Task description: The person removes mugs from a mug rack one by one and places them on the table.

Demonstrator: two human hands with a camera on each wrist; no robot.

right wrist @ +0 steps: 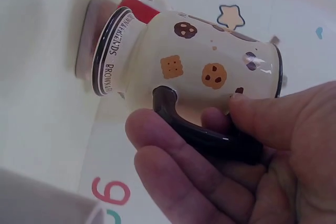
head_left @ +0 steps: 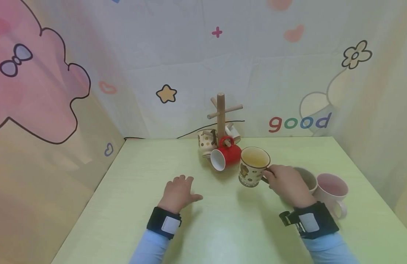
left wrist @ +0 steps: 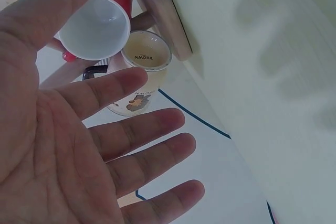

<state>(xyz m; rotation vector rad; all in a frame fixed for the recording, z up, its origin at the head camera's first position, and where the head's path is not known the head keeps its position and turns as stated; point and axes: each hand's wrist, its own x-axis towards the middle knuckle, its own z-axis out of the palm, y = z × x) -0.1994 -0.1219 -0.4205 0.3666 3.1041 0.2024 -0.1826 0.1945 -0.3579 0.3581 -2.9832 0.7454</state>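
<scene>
My right hand [head_left: 289,183] grips the dark brown handle [right wrist: 210,139] of a cream mug [right wrist: 205,66] printed with cookies. In the head view that mug is upright and raised over the table, just right of a wooden mug tree [head_left: 221,117]. A red mug [head_left: 233,156] hangs by its handle from a lower peg, its white mouth facing left and forward. Another patterned cream mug [head_left: 206,143] hangs on the tree's left side, and a white mug [head_left: 234,132] shows partly behind the post. My left hand [head_left: 178,192] hovers left of centre, fingers spread, holding nothing.
A greyish mug [head_left: 307,178] stands on the table at the right, partly hidden by my right hand. Beside it is a pink mug [head_left: 332,194] with its handle toward me. The tree's upper pegs [head_left: 234,108] stick out bare. A printed cloth wall [head_left: 190,44] borders the table's back edge.
</scene>
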